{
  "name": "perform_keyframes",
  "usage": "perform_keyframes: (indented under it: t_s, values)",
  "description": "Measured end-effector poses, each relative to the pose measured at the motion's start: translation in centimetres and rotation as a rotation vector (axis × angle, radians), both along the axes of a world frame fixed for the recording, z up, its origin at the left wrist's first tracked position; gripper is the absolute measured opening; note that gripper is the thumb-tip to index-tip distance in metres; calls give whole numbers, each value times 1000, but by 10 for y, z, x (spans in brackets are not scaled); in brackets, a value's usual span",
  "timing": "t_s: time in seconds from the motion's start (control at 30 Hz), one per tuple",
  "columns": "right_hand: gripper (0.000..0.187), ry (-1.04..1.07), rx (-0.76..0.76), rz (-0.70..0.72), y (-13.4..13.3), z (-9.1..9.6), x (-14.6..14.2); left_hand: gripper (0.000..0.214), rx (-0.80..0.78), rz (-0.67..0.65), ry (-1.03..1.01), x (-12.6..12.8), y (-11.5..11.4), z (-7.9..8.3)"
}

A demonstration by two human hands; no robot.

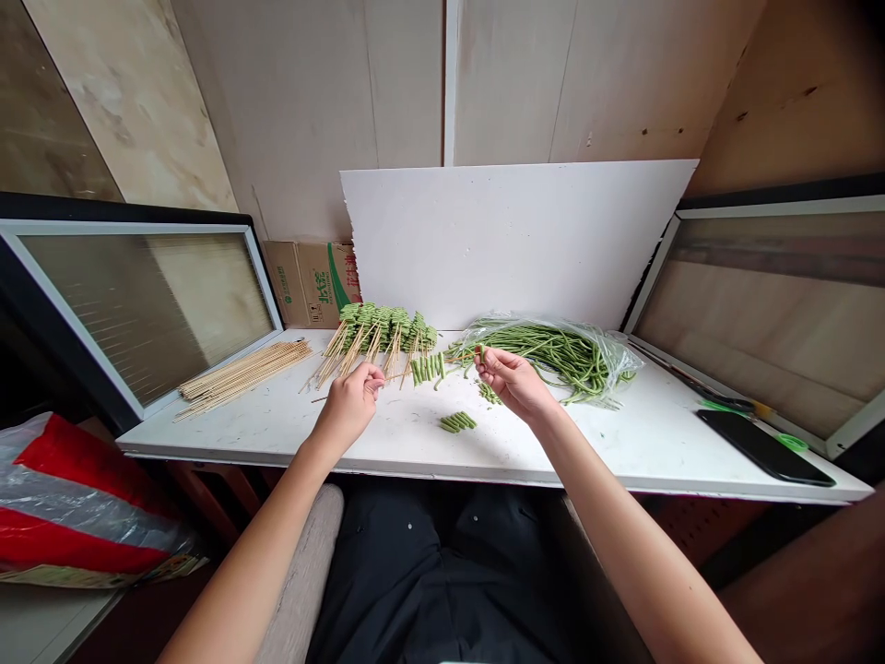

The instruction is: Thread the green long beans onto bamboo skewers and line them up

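My left hand [351, 403] pinches one end of a thin wooden skewer [396, 376]. Several short pieces of green bean [428, 369] are threaded side by side along its middle. At the skewer's other end, my right hand [510, 376] has its fingers closed on a short green bean piece [479, 352]. Whether the skewer's tip goes into that piece is too small to tell. Below the hands, a row of cut bean pieces [457, 421] lies on the white table [387, 433]. More cut pieces [489, 393] lie just beside my right hand, partly hidden by it.
Filled bean skewers [387, 327] are piled at the back, left of centre. Bare skewers [241, 373] lie at the left. Long green beans [553, 355] sit in a clear plastic bag [612, 364]. A black phone [764, 447] and scissors [733, 398] lie at the right. A white board [518, 244] stands behind.
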State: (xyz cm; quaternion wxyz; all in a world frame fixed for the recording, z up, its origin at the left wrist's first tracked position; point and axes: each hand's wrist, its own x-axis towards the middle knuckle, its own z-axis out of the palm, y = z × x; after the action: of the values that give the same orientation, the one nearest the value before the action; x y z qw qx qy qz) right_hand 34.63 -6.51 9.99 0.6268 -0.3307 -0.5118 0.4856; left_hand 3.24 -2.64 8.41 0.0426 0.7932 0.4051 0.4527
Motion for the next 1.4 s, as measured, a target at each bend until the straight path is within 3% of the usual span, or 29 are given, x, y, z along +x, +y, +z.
perform_keyframes:
  t_s: [0.97, 1.4]
  values:
    - [32, 112, 0, 69, 6, -7, -2, 15, 51, 4, 7, -1, 0, -3]
    - [33, 85, 14, -40, 5, -6, -6, 20, 72, 39, 45, -2, -1, -1]
